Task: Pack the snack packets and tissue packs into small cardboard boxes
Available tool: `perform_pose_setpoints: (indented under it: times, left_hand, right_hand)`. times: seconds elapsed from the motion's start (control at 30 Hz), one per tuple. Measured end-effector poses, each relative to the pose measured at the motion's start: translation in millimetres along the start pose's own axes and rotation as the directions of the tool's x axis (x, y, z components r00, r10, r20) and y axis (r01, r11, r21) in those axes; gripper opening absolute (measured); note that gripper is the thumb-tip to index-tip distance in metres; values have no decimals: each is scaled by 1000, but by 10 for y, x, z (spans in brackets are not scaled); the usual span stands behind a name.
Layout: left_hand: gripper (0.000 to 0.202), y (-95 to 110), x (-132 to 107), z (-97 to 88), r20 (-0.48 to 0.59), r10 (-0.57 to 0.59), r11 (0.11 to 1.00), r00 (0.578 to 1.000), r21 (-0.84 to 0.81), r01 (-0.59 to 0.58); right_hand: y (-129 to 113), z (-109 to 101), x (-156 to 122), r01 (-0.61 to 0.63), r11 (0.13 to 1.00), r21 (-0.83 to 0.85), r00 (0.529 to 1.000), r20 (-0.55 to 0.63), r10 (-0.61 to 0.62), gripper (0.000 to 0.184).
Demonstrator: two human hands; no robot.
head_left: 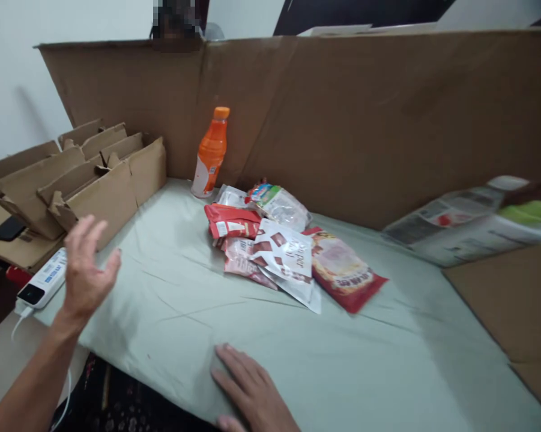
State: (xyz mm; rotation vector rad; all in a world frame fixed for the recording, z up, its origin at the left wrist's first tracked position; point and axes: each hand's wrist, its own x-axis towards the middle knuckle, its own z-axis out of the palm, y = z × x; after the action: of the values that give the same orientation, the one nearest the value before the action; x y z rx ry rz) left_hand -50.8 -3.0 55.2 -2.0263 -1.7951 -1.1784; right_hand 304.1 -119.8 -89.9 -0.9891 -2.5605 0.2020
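Note:
My left hand [87, 270] is raised over the left edge of the table, fingers apart and holding nothing. It is nearest to a white power bank [47, 279] with a cable plugged into it. My right hand [252, 390] lies flat on the green-covered table [184, 324] near its front edge, open and with nothing in it. Beyond both hands is a loose pile of snack packets: a white pouch [286, 252] with brown squares, a red-and-yellow packet [342, 270], a red packet [234, 222], a pinkish packet [245, 259] and a clear bag [281, 207].
An orange drink bottle [211, 153] stands behind the pile, against a cardboard wall [342, 120]. Cardboard dividers [108, 192] stand at the left, with a dark phone-like object [8, 228] beside them. Blurred packages [454, 222] and a cardboard flap [504, 300] are at the right. A person's head shows behind the wall.

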Motion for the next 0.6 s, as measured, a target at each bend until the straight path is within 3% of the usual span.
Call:
perform_pose_setpoints:
  times: [0.07,0.1,0.2,0.27,0.33,0.43,0.53,0.6]
  left_hand:
    - [60,-321,288,-155,-145,29,990,989,143,-8]
    - [65,-469,438,-193,-137,14,983,991,184,11]
    - [67,-779,810,-159,-21,-70,972,997,224,73]
    - [58,-828,904,-79,73,-55,983,996,179,41]
    - [52,-763,841,-42,142,3,993,990,119,-20]
    - [39,-537,532,-126,220,170,985,961,-9,-173]
    - [19,-241,172,-291,233,427,896,874,-239,-374]
    - [18,-25,-7,-363,271,568,801,777,-397,-447]
  right_hand:
    - [-160,1,168,1,996,94,998,62,-7,57]
    - [-219,1,221,-36,992,121,996,83,26,56]
    - [-316,-25,293,-174,967,184,977,158,145,52]
    - [-307,-89,286,-260,941,214,958,183,223,49]
    - [-248,-199,245,-341,914,220,937,159,311,46]
    - [-117,-440,169,-432,878,204,900,36,434,42]
    - [-19,-717,145,-471,845,254,840,-162,517,42]
    - [4,-870,166,-447,825,345,794,-272,544,50]
